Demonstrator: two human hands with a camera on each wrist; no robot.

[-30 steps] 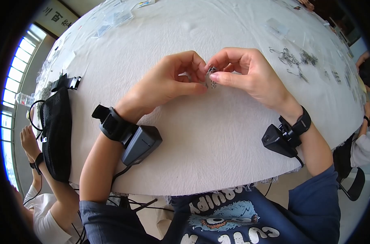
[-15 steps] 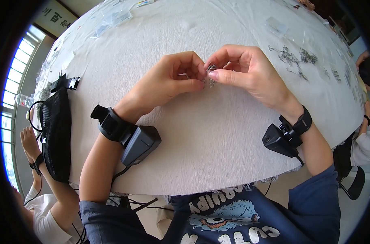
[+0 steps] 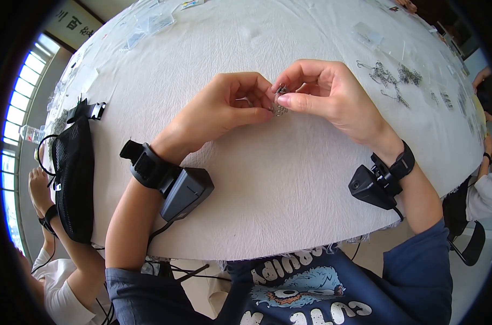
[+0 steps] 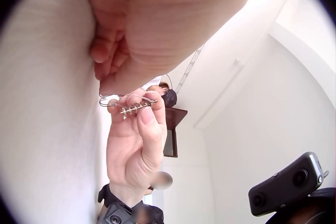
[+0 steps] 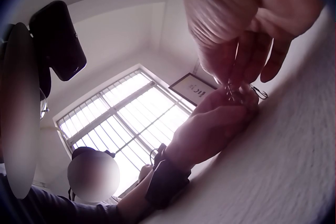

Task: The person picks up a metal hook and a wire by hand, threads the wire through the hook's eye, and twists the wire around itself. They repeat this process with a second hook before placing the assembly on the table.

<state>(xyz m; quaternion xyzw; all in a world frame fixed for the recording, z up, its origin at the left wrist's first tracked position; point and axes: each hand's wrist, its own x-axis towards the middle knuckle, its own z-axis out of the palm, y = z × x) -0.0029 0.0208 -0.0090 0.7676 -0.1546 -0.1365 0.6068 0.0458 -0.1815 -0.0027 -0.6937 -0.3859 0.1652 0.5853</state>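
In the head view, both forearms reach forward over the cloth-covered bench [image 3: 267,200], wrists angled inward so that the hands meet in front of the chest. The left hand [image 3: 232,103] has its thumb stretched toward the right and its other fingers bent; the right hand [image 3: 324,97] arches over with a bent index finger and a straighter thumb. Between their tips, above the cloth, is a small coiled wire piece [image 3: 280,112], partly hidden by the fingers. A tangle of metal wire pieces [image 3: 385,78] lies to the right, and a black mesh bag [image 3: 74,173] lies left of the left forearm. In the left wrist view, the right hand is raised, its thumb and index finger pinching the coil end, while the left hand comes from above, its fingertips pinching the looped end. In the right wrist view, the right hand reaches downward, fingers pointing at the wire piece, and the left hand meets it from below, thumb extended.
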